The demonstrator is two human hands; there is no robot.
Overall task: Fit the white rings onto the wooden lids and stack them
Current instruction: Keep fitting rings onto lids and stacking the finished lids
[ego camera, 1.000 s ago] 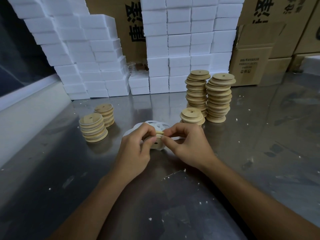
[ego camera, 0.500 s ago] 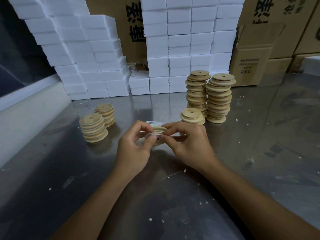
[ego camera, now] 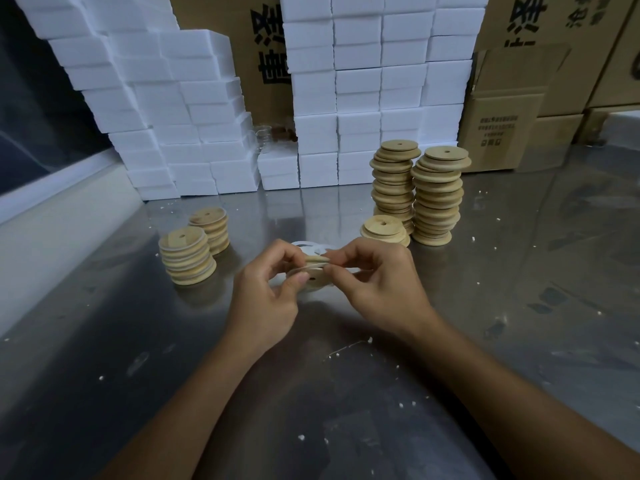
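Steel, scuffed and flecked with white crumbs, is making up the tabletop (ego camera: 145,393), which is running back to walls of white foam blocks (ego camera: 173,109) and brown cartons (ego camera: 512,109) printed with dark characters. Two tall stacks of bare wooden lids (ego camera: 437,195) are standing just beside each other at back right, with a short stack (ego camera: 383,230) touching their near side. Two low stacks of ringed lids (ego camera: 187,258) are sitting at left, well apart from the hands. At centre both hands are working just above the tabletop: the left hand (ego camera: 266,296) and right hand (ego camera: 377,289) are each pinching the edge of one lid (ego camera: 313,280), their grips closed on it from opposite sides. That lid is tilting its flat face and centre hole toward the camera, and a white ring (ego camera: 300,270) is lying along its upper rim. Loose rings (ego camera: 306,247) are lying flat just behind the fingers, partly hidden by them.
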